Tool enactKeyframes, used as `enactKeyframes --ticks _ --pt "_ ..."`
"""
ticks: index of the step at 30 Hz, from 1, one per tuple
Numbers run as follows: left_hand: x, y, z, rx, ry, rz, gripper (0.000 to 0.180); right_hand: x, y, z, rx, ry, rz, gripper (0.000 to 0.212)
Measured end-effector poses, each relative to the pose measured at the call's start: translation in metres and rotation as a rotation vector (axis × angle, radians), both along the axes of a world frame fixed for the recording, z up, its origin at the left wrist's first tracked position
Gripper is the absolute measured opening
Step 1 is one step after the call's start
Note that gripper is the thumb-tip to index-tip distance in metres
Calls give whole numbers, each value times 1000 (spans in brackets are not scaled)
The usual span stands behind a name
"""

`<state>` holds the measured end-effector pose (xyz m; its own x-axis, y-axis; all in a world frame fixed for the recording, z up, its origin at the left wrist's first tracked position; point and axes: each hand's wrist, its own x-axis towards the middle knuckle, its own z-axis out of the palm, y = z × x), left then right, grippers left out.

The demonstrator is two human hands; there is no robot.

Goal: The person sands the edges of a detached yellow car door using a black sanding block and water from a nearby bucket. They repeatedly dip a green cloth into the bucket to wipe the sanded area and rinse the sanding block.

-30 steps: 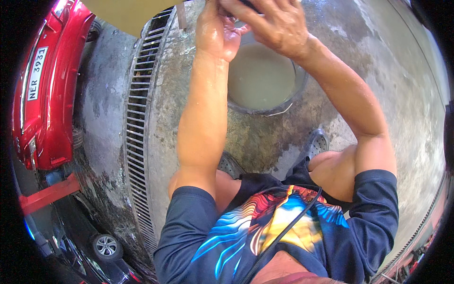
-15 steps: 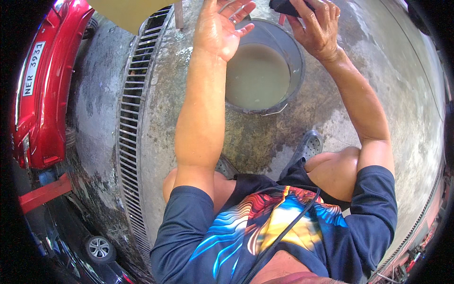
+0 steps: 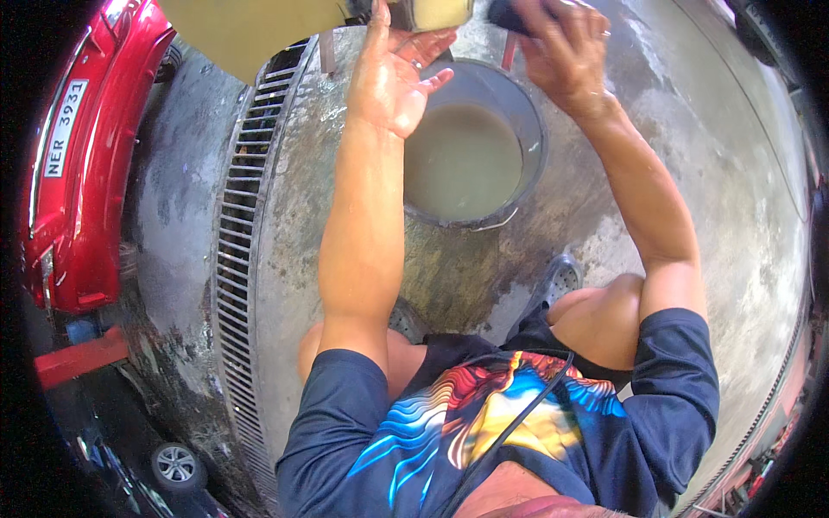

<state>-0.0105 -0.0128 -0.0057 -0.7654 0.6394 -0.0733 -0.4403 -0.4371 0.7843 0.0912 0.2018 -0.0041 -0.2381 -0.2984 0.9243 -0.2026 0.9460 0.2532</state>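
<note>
My left hand (image 3: 395, 82) is palm up near the top edge, with its thumb raised beside a boxy cream part with dark edges (image 3: 442, 13) and its fingers curved under it. That part is cut off by the frame, so its kind cannot be told. My right hand (image 3: 570, 60), blurred by motion, grips a black pad-like thing (image 3: 509, 15), perhaps a cloth or sponge. Below and between the hands stands a dark round bucket (image 3: 534, 129) of murky grey-brown water (image 3: 466, 164).
A pale yellow panel (image 3: 250, 34) juts in at the upper left. A metal drain grate (image 3: 237, 233) runs along the wet concrete floor (image 3: 466, 276). To the left stand a red car (image 3: 95, 173), a red beam (image 3: 82, 358) and a dark car's wheel (image 3: 179, 466).
The view has tilted up a little, bringing the cream part into sight above my left hand. My right hand, still with the black thing, has shifted slightly left and is now blurred.
</note>
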Motion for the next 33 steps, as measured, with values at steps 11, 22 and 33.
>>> enactKeyframes --ticks 11,22,33 --pt "11 16 -1 133 -13 -51 75 -22 -13 9 47 15 78 65" --pt "13 17 0 91 54 -28 72 -32 -16 41 -41 42 15 59" --pt "14 19 2 67 -7 -40 80 -28 -23 99 78 78 -9 56"
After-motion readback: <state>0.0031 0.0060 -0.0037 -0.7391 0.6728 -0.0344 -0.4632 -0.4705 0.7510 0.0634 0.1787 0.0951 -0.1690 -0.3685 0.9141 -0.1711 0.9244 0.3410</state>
